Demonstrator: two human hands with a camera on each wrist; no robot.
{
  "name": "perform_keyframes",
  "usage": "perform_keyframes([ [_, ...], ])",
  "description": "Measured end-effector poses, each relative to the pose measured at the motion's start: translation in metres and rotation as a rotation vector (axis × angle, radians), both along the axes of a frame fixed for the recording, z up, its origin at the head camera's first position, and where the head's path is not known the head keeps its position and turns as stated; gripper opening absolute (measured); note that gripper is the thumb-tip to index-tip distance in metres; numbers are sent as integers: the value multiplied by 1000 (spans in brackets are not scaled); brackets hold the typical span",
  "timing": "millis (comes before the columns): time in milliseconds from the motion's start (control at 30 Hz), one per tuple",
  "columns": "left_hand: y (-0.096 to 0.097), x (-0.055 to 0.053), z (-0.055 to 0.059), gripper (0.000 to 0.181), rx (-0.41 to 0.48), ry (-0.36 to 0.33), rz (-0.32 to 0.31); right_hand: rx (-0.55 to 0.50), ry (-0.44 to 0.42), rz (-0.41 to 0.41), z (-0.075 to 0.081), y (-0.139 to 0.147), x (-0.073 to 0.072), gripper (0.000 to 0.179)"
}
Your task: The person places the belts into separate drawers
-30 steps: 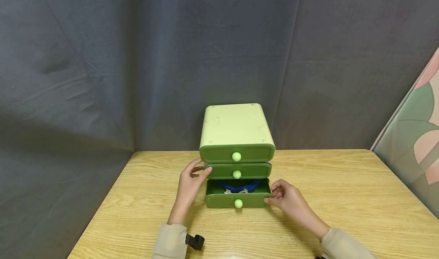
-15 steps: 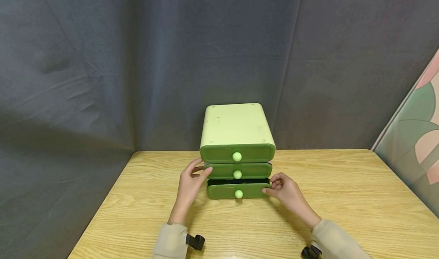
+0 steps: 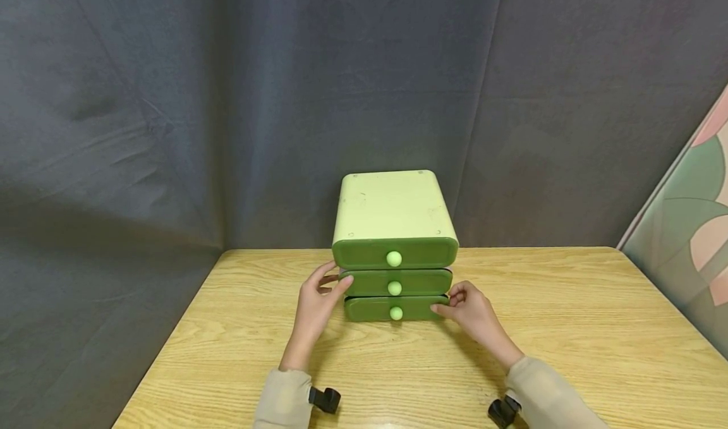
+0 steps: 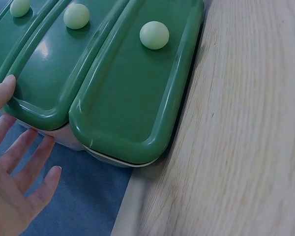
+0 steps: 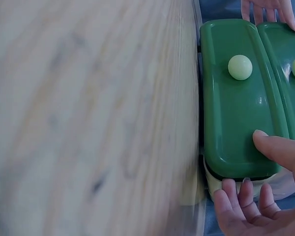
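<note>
A drawer cabinet [image 3: 395, 205] with a pale yellow-green top stands on the table, its three green drawers each bearing a round pale knob. The bottom drawer [image 3: 370, 309] sits almost flush, with a thin dark line along its upper edge. My right hand [image 3: 474, 312] has its thumb on the right part of that drawer's front, fingers curled at the drawer's end. On the other side, my left hand [image 3: 313, 302] rests its thumb at the left edge of the middle drawer [image 3: 370, 283]; its fairly straight, spread fingers lie along the cabinet's side. The top drawer [image 3: 361, 254] is flush.
The wooden table [image 3: 569, 328] extends to both sides and in front of the cabinet. Dark grey fabric [image 3: 352, 88] hangs behind and to the left. A panel with pink and green shapes [image 3: 696, 208] stands at the right. Each wrist carries a small black camera [image 3: 325, 400].
The bottom drawer has slid inward from being pulled out, hiding the blue item and small metallic pieces inside. My right hand moved inward with it; the left hand stayed in place.
</note>
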State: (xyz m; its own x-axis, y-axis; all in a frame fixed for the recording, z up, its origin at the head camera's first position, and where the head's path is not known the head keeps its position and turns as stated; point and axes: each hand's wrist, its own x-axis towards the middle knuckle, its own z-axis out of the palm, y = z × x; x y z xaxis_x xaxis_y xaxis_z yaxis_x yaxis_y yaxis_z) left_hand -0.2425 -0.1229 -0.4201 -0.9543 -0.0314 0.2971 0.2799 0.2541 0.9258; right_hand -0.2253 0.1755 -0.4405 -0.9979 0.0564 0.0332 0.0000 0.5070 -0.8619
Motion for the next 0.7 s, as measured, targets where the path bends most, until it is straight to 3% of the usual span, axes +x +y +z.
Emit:
perform_keyframes([
  [333, 1, -1, 0, 49, -17, 5, 0, -21, -27, -9, -2, 0, -2, 43],
  [700, 1, 2, 1, 50, -42, 18, 13, -154, -13, -13, 7, 8, 9, 43],
])
